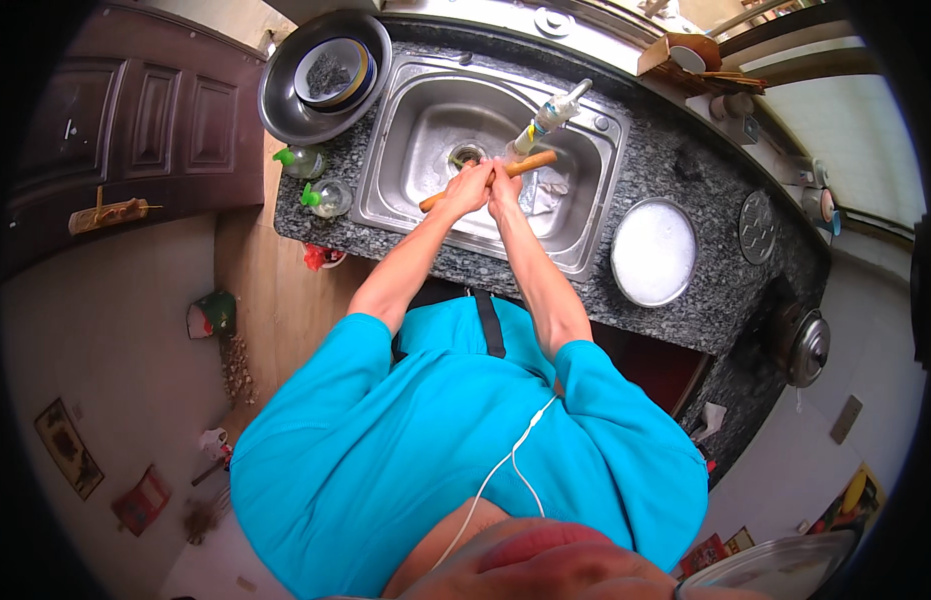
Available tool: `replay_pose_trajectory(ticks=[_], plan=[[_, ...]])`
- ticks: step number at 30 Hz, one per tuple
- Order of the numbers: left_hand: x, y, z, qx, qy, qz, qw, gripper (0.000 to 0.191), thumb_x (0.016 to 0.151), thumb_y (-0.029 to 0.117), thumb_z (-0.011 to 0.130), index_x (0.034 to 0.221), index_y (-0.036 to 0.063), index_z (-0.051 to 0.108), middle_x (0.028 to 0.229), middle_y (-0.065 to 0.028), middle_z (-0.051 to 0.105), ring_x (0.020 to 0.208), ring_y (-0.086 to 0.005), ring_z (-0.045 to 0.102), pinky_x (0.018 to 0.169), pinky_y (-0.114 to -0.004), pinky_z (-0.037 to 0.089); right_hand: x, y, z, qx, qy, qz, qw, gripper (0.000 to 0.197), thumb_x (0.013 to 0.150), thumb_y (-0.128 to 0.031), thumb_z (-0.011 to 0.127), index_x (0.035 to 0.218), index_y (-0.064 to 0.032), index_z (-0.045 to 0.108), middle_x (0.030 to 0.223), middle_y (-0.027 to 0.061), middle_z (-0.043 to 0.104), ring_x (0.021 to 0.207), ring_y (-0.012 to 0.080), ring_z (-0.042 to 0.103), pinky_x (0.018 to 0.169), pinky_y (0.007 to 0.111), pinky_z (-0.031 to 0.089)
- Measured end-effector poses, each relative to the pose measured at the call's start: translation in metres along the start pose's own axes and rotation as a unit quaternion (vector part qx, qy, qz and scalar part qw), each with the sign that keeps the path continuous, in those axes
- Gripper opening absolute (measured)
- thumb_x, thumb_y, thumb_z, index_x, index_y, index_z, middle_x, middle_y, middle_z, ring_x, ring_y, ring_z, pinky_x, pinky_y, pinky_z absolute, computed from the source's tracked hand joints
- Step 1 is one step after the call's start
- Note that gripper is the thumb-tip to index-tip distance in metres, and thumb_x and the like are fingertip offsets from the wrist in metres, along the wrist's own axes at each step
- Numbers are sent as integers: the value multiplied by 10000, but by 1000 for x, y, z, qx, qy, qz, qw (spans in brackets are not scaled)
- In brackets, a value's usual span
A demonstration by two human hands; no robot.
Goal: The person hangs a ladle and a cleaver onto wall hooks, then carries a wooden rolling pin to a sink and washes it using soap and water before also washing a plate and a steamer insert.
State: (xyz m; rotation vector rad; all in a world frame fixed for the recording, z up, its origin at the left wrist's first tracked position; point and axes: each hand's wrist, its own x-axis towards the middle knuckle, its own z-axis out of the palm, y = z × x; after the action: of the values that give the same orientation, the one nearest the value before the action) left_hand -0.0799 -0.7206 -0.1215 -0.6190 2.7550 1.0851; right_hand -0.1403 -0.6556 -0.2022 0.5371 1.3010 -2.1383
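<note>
Over the stainless steel sink (428, 112), both hands are closed around a slim wooden rolling pin (539, 161), which lies slantwise with its right end farther from me. My left hand (469, 189) grips it near the middle, and my right hand (504, 186) is right beside it. Just beyond the hands hangs the wrapped spout of the faucet (551, 116); whether water is running I cannot tell. A wet, pale cloth (548, 193) lies in the right part of the bowl. Partly behind my left hand is the drain (465, 154), with something green at it.
Left of the sink stand a large steel basin (278, 97) holding stacked bowls and a scouring pad, plus two pump bottles (332, 199) (304, 161). On the right are a foam-filled basin (654, 251), a round trivet (758, 227) and a lidded pot (809, 349). The granite counter (585, 307) edges my waist.
</note>
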Motion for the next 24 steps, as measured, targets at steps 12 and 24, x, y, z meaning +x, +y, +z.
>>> replay_pose_trajectory(ticks=[12, 24], plan=[[1, -13, -1, 125, 2, -13, 992, 222, 819, 215, 607, 973, 57, 586, 825, -186, 657, 792, -391, 642, 720, -497, 497, 21, -8, -22, 219, 43, 86, 971, 155, 904, -36, 568, 1008, 4, 460, 866, 120, 551, 731, 211, 579, 684, 362, 545], [23, -4, -5, 223, 34, 42, 973, 163, 812, 189, 581, 885, 60, 649, 818, -167, 672, 796, -354, 661, 723, -487, 510, 2, -62, -19, 238, 123, 4, 963, 347, 933, -157, 575, 1164, -6, 365, 1089, 215, 600, 962, 316, 630, 879, 471, 527]])
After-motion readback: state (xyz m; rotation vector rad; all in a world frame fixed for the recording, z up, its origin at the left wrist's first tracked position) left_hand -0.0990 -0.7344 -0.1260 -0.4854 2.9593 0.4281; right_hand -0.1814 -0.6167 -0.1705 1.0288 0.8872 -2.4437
